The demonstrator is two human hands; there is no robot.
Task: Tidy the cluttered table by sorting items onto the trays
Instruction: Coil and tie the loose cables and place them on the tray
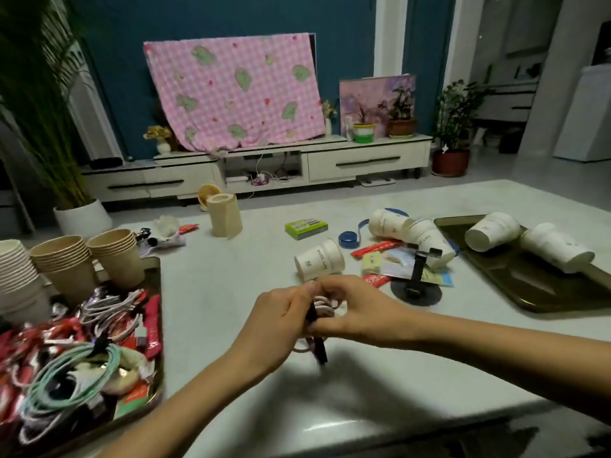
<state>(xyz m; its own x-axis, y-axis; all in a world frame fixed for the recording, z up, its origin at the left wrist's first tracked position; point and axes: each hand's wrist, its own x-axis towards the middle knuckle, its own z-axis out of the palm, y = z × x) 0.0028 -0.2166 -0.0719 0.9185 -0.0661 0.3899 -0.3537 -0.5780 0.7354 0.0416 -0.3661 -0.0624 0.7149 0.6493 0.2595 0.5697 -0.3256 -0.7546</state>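
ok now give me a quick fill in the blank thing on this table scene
1. The left hand and the right hand both grip a coiled pale ___.
2. The two white cups on the right tray lie on their ___.
3. The teal cord bundle lies on the tray at the person's ___.
Missing: cable; sides; left.
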